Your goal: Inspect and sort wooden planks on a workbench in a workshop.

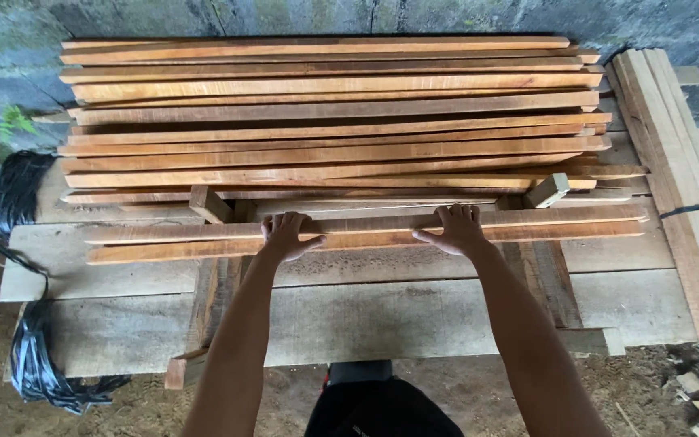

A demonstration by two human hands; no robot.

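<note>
Both hands are down flat on the front pair of wooden slats (366,231), the left hand (287,235) toward the middle-left and the right hand (456,229) toward the middle-right, palms pressing, fingers spread over the top edges rather than wrapped around anything; nothing is lifted, so this is contact, not a closed grasp. The two slats lie side by side, long axis running left to right, just in front of the big stack of slats (333,113) piled against the concrete wall (366,16), and they rest on the rough plank bench (446,316). By my reading the step in hand is squaring or sliding this front pair toward the stack; the next move calls for even pressure from both palms so the long pieces travel straight and neither end swings. Watch the edges: a short wooden block (209,204) sticks up just behind the slats on the left, and another block (547,190) sits at the right, both between the pair and the stack, so a push could catch there. The right ends of the slats reach close to a strapped bundle of boards (681,162), little room that side. On the left a black plastic sheet (18,194) hangs off the bench end, well apart from the hands. Toward the person the bench is open planking, with dirt ground (123,409) below.
</note>
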